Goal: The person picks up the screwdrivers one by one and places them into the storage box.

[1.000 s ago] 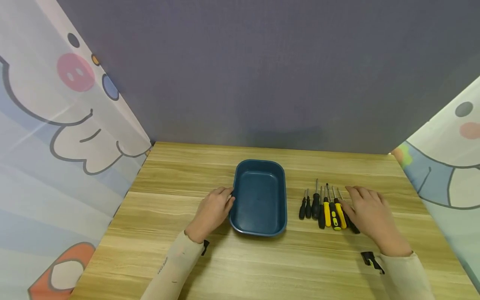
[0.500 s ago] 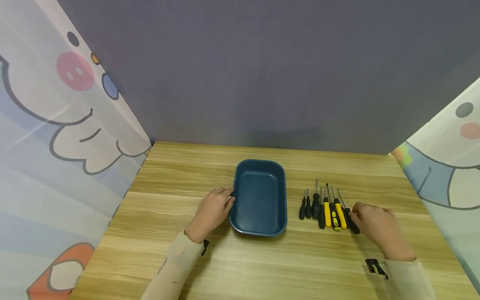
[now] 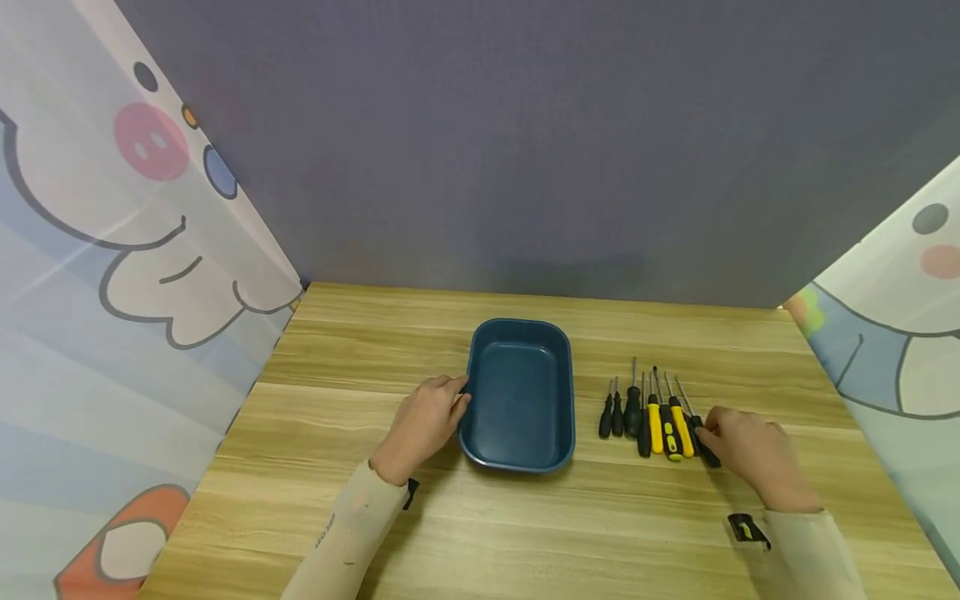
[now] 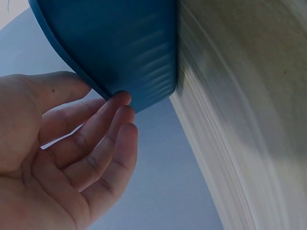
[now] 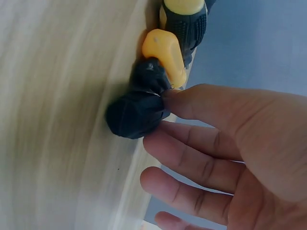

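A dark blue rectangular tray [image 3: 517,400] sits upright on the table. My left hand [image 3: 423,421] holds its left rim, with the thumb on the edge and the fingers [image 4: 120,143] against the outer wall. To the right, several screwdrivers lie side by side with their shafts pointing away. My right hand [image 3: 757,454] pinches the handle of the rightmost black screwdriver [image 5: 136,115] between thumb and fingers. That screwdriver lies slanted on the table. Another black handle [image 5: 151,74] and a yellow-and-black screwdriver [image 3: 681,429] lie close against it.
Two small black screwdrivers [image 3: 605,417] lie at the row's left end, nearer the tray. A grey panel [image 3: 480,150] stands behind the wooden table [image 3: 360,333]. Printed cloths hang at the left [image 3: 90,292] and right sides.
My right hand has come down and back from above the row's right end, and its thumb and fingers have closed on the rightmost screwdriver. My left hand and the tray stay put.
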